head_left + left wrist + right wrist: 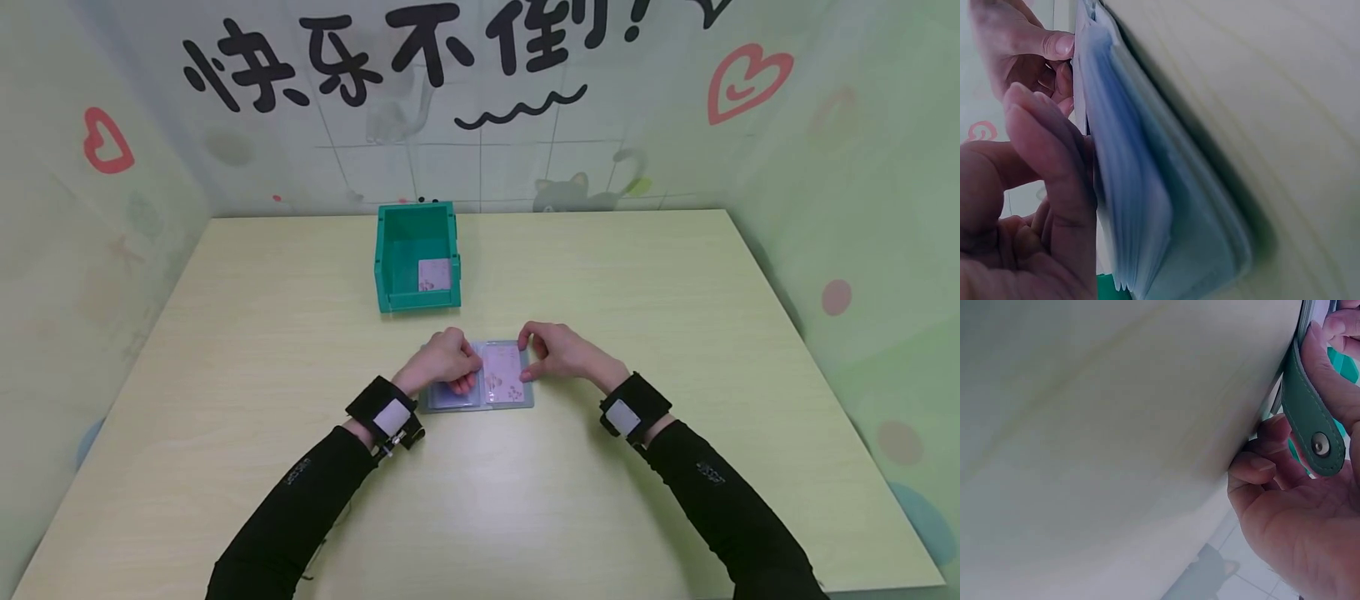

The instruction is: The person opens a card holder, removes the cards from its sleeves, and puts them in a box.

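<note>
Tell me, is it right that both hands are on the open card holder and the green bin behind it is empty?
Not quite. Both hands, left hand and right hand, are on the open card holder, but the green bin is not empty: the head view shows a pink card inside it.

Soft even light, faint shadows, wide-angle bending at edges, wrist views blurred close-up

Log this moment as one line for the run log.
left hand: holds card holder open | right hand: pinches pink card | green bin: one card inside
</note>
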Available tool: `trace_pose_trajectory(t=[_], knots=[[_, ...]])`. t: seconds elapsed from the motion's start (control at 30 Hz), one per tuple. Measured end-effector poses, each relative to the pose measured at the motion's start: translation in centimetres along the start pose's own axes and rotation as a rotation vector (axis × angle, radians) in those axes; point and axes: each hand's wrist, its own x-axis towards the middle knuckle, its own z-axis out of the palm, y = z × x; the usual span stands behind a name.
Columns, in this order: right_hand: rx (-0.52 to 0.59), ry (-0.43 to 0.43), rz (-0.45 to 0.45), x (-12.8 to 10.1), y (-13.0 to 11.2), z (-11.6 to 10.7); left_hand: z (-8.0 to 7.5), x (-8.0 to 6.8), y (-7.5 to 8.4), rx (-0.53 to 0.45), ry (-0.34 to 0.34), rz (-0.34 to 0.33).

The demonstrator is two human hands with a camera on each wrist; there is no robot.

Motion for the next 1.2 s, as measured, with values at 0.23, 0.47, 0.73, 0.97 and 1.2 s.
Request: trace_pose_trajectory(t=[0.23, 0.47, 0.73, 0.97, 1.2], knots=[[-0.008, 0.002, 0.004, 0.0, 0.0, 0.0, 0.0, 0.0, 0.0, -0.028, 0.021, 0.029], [-0.01, 0.002, -0.004, 0.0, 0.0, 0.1, 0.0, -0.1, -0.3, -0.083, -0.004, 0.01], [-0.004, -0.014, 0.007, -0.1, -0.3, -0.1, 0.0, 0.3, -1.0, -0.13, -0.032, -0.002], [0.0, -0.032, 0.02, 0.2, -0.4, 0.0, -0.3, 0.0, -1.1, -0.118, -0.031, -0.011], [0.009, -0.037, 0.033, 0.1, -0.5, -0.1, -0.7, -0.3, -1.0, -0.111, -0.048, -0.028]])
